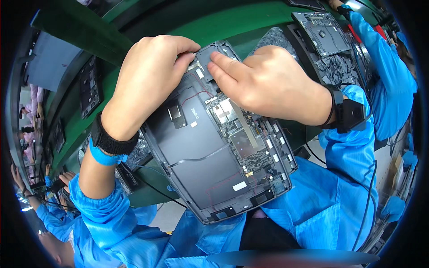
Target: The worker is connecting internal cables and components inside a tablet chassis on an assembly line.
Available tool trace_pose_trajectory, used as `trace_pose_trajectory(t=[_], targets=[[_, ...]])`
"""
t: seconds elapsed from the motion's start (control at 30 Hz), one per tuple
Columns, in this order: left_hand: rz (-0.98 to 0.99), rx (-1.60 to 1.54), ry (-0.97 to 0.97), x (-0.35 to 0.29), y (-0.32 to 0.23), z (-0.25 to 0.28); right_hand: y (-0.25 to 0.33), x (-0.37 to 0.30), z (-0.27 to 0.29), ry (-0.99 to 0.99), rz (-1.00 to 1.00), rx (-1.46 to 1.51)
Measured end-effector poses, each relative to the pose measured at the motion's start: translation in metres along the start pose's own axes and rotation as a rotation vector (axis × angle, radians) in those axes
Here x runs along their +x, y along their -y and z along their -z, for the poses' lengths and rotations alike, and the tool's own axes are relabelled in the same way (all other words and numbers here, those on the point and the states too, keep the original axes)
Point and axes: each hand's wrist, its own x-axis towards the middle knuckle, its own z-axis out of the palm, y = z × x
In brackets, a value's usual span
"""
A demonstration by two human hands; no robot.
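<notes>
A grey tablet-like housing point(178, 143) lies in front of me at a slant, its inside facing up. A green-grey circuit board point(243, 138) with metal shields and a flat ribbon cable runs along its right part. At the far end is a dark rectangular plate point(204, 57). My right hand point(272, 82) presses two stretched fingertips onto this plate; its thumb is hidden. At the housing's far left corner, my left hand point(154, 73) has thumb and forefinger closed together. What sits between those fingertips is too small to make out. Thin red wires point(194, 96) run below the plate.
The green bench point(178, 27) holds another opened housing point(321, 33) at far right, above a tray of black parts point(337, 69) and clear plastic wrap point(277, 38). More housings point(89, 87) stand at left. A black cable point(154, 187) crosses nearby. Co-workers in blue sleeves point(380, 53) sit both sides.
</notes>
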Motion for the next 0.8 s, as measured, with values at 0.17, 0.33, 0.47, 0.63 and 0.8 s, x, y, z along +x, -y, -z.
trace_pose_trajectory(t=[0.17,0.33,0.47,0.63,0.8], targets=[[-0.011,-0.008,0.068,0.002,-0.001,0.002,-0.010,-0.002,-0.003,-0.013,0.061,0.027],[-0.029,-0.028,0.067,0.001,0.001,0.001,-0.013,-0.002,-0.003,-0.048,0.088,0.061],[-0.003,-0.022,0.039,0.002,0.001,-0.002,0.000,-0.003,0.001,0.107,0.014,-0.012],[-0.030,0.061,0.032,-0.001,-0.003,0.000,-0.019,0.003,-0.001,0.068,0.060,0.128],[-0.048,0.080,0.065,0.001,-0.003,0.000,-0.005,0.006,0.004,0.048,0.010,0.033]])
